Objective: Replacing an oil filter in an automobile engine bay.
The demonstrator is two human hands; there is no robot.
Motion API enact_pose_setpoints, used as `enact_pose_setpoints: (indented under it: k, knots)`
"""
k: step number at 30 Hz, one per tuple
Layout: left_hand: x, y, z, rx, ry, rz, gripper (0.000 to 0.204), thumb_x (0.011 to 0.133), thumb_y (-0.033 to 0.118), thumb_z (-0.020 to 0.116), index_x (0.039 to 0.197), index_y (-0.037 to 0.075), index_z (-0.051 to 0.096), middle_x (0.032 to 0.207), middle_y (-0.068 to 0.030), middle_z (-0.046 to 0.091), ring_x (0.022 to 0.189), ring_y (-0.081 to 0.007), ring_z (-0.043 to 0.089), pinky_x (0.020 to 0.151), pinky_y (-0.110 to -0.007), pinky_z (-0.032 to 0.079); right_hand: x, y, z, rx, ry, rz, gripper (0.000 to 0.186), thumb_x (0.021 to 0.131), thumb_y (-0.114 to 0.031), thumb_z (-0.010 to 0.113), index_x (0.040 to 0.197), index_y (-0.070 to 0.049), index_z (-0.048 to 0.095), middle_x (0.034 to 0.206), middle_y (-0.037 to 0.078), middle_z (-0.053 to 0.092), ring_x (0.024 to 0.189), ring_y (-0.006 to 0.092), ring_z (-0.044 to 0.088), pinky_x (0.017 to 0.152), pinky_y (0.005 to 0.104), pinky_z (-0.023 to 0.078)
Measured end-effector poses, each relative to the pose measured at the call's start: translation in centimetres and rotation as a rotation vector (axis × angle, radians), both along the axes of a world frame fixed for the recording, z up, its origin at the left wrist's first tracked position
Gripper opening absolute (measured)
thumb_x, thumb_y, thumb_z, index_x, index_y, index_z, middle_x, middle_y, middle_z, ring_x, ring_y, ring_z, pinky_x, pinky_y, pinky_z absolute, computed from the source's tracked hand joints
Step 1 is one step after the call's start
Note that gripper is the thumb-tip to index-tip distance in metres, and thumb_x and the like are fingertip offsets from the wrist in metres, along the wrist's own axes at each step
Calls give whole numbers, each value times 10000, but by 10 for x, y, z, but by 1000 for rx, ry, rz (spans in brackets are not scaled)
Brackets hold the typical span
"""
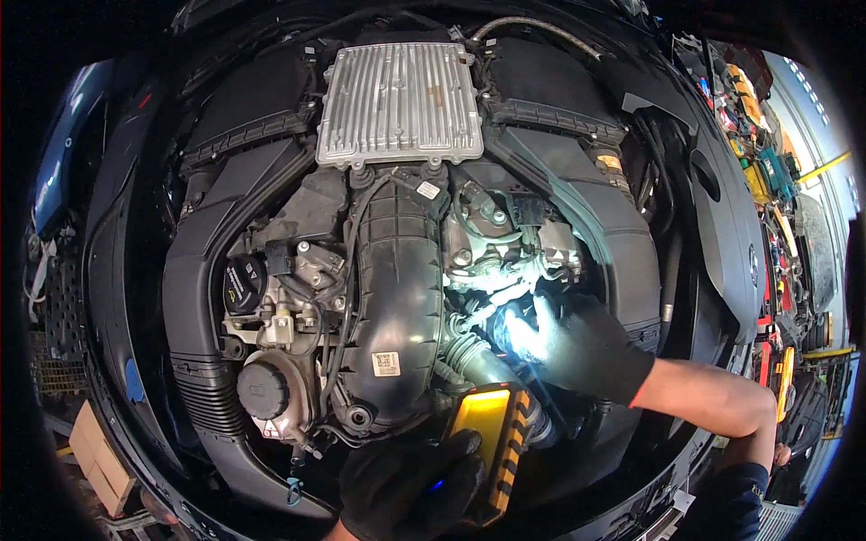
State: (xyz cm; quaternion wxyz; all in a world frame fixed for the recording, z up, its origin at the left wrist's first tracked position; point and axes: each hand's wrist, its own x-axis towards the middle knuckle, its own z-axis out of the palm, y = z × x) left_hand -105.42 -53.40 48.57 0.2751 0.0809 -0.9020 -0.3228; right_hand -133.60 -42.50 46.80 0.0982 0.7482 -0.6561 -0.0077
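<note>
In its black glove, my left hand (410,487) wraps round a yellow and black hand-held work light (512,442) at the lower middle. White light falls on the engine's right side. There my right hand (586,347), also black-gloved, reaches in from the right among metal parts and hoses. Glare and the surrounding parts hide its fingertips, so I cannot see whether they grip anything. Just left of those fingers runs a ribbed grey hose (474,356). A bright metal engine part (496,270) lies above them.
A broad black intake duct (392,298) runs down the middle below a finned silver box (401,104). Black air ducts (194,270) flank the engine. A round black cap (263,388) sits at lower left. Cluttered tool shelves (767,180) stand beyond the right fender; a cardboard box (101,460) is at left.
</note>
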Motion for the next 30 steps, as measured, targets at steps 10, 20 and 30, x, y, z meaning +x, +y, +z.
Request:
enact_pose_setpoints:
  k: [10, 20, 30]
  knots:
    - [-5, 8, -25, 5, 117, 81, 158, 769, 117, 784, 923, 144, 765, 1003, -71, 780, 857, -226, 753, 746, -359, 588, 6, 0, -10, 65, -257, -261, 445, 767, -420, 770, 1043, -80, 688, 822, 147, 640, 668, 291, 653, 559, 402, 527]
    - [-7, 2, -14, -16, 62, -48, 190, 760, 122, 786, 943, 159, 755, 1052, -68, 774, 890, -227, 748, 746, -358, 590, -3, -6, -9, 377, -271, -179, 440, 815, -272, 701, 1209, -78, 692, 972, 206, 681, 724, 297, 677, 580, 395, 545]
    - [-11, -8, 2, 9, -56, -156, 249, 739, 132, 795, 979, 165, 741, 1090, -55, 763, 919, -235, 741, 733, -345, 587, -13, 9, -23, 146, -116, -39, 426, 844, -238, 679, 1242, -87, 661, 842, 165, 667, 530, 270, 641, 463, 382, 524]
